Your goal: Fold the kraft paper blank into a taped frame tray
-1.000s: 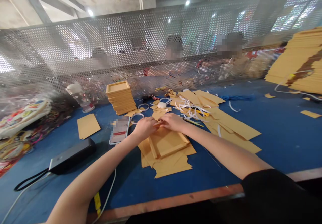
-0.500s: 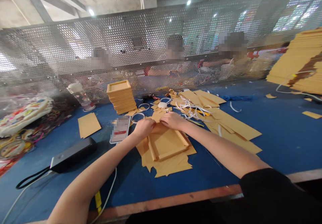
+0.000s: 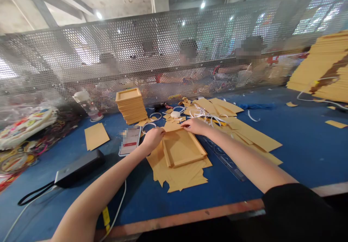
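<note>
A shallow tan cardboard tray [image 3: 185, 149] with folded-up side walls lies on a pile of tan cardboard pieces [image 3: 174, 184] in front of me. At its far left corner, my left hand [image 3: 153, 139] has its fingers closed on the flap along the far edge. My right hand [image 3: 196, 126] pinches the same flap near the far right corner. The far wall stands partly raised between both hands, and the fingertips hide some of it. Beside the tray, under my right forearm, rests a clear ruler [image 3: 228, 165].
At the back stands a stack of finished trays [image 3: 131, 106]. A phone [image 3: 130, 140], a black power bank [image 3: 78, 167] and a bottle [image 3: 88, 106] are on the left. Cardboard sheets [image 3: 252, 135] and white strips lie right; a tall cardboard stack [image 3: 318, 68] is farther right. Behind a perforated screen [image 3: 163, 53] sit people.
My right hand has moved slightly right along the far edge, and my left hand slightly left. The tray has shifted a little right and toward the back, and more of the ruler shows.
</note>
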Demonstrator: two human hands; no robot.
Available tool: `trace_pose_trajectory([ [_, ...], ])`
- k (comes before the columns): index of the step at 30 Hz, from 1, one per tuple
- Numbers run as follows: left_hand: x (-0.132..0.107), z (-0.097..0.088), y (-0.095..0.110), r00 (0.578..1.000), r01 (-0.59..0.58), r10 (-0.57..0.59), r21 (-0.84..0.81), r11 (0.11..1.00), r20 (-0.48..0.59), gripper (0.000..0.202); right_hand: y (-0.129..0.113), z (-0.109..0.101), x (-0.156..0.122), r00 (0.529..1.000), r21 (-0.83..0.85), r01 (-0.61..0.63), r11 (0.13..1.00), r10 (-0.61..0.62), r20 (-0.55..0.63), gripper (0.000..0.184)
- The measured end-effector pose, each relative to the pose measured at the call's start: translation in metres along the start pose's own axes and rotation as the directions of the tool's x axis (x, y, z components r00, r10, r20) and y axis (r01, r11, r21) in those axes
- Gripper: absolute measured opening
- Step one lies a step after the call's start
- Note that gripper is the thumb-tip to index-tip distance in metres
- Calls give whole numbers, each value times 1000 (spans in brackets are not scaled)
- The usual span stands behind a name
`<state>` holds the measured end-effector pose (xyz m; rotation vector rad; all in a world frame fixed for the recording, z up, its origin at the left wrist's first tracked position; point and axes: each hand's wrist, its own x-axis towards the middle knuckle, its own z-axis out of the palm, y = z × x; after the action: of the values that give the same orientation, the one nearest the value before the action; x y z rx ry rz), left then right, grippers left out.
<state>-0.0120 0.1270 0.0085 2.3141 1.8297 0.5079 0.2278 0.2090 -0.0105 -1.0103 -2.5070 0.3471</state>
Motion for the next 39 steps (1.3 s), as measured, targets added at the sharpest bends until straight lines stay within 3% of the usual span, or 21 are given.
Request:
trace_pose_trajectory([
  [6, 1, 7, -4, 997, -10, -10, -245, 969, -79, 24, -5, -3, -4, 999, 107, -32, 994, 31, 16, 23],
  [12, 1, 14, 2, 995, -58, 12, -484, 873, -98, 24, -42, -2, -1, 999, 142, -33, 989, 36, -17, 20],
  [15, 4, 17, 1, 997, -21, -30, -593, 805, -76, 28, -50, -1, 0, 1000, 169, -13, 986, 17, -19, 16],
  [19, 6, 23, -2, 994, 50, -105, -699, 714, -37, 28, -45, 0, -1, 1000, 264, -22, 964, 26, -9, 13],
  [24, 4, 30, -2, 991, 95, -131, -715, 693, 5, 28, -43, 1, -2, 998, 323, -57, 945, 61, -3, 11],
  [39, 0, 26, -1, 996, 84, -60, -616, 783, 59, 24, -51, 20, 2, 997, 355, -76, 932, 82, -2, 11],
])
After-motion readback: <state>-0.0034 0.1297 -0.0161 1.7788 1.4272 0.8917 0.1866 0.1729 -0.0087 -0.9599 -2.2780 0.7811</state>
